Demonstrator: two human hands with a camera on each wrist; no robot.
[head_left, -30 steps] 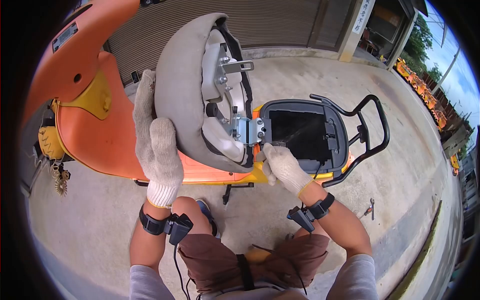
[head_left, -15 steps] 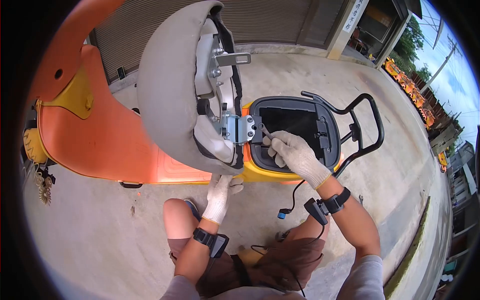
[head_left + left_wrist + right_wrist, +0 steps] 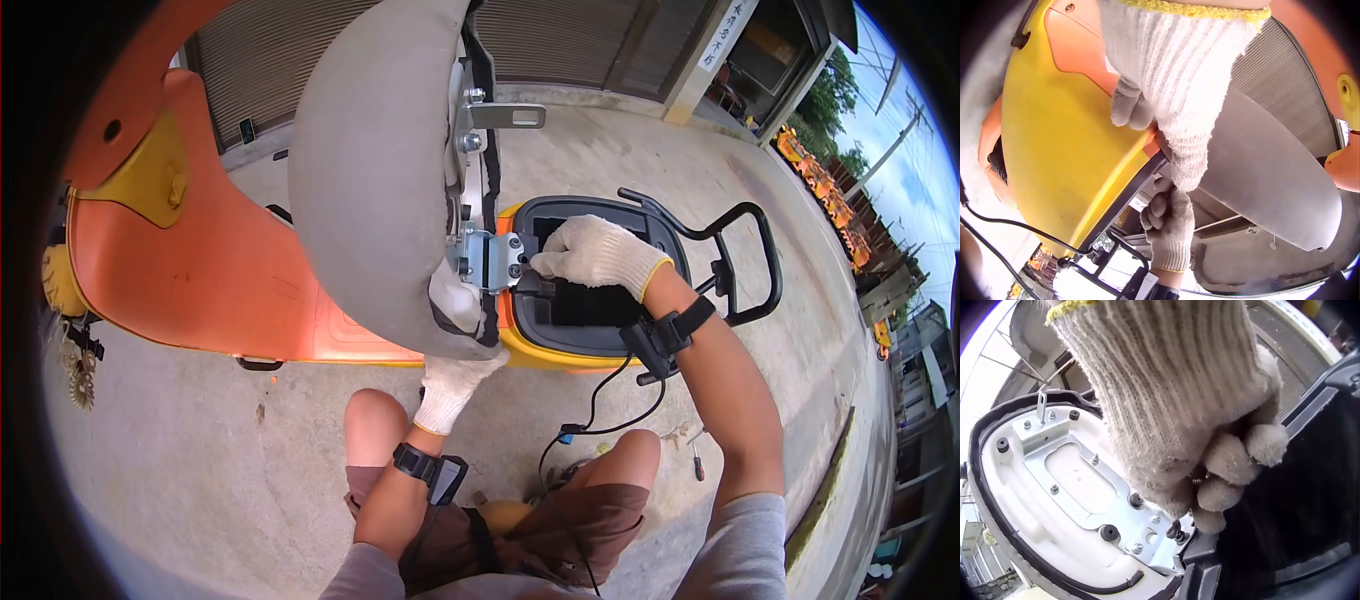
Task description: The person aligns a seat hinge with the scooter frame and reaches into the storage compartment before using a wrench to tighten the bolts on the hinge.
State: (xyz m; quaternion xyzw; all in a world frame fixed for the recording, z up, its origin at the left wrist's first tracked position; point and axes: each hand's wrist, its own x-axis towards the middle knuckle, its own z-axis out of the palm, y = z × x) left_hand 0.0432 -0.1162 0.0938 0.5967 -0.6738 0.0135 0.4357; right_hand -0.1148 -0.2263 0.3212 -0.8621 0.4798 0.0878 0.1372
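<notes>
The scooter's grey seat (image 3: 380,190) stands tipped up on a metal hinge (image 3: 492,260) at the front of the open storage box (image 3: 590,305). My gloved left hand (image 3: 455,385) grips the seat's lower edge, its fingertips partly hidden behind it in the head view. In the left wrist view, bent fingers (image 3: 1127,106) show between the seat and the yellow side panel (image 3: 1072,144). My gloved right hand (image 3: 600,252) is over the box, fingers curled round a small wrench (image 3: 1175,530). Only the wrench's end shows, right at a hinge bolt; the glove covers the rest.
A black rear rack (image 3: 745,265) juts out behind the box. The orange scooter body (image 3: 190,270) extends left. Black cables (image 3: 600,400) hang from my right wrist camera. A screwdriver (image 3: 699,467) lies on the concrete. Beyond stands a brown shutter (image 3: 270,70).
My left hand has come down from the seat's outer side to its lower edge. My right hand brought the wrench to the hinge and has turned over it, the back of the glove now facing up.
</notes>
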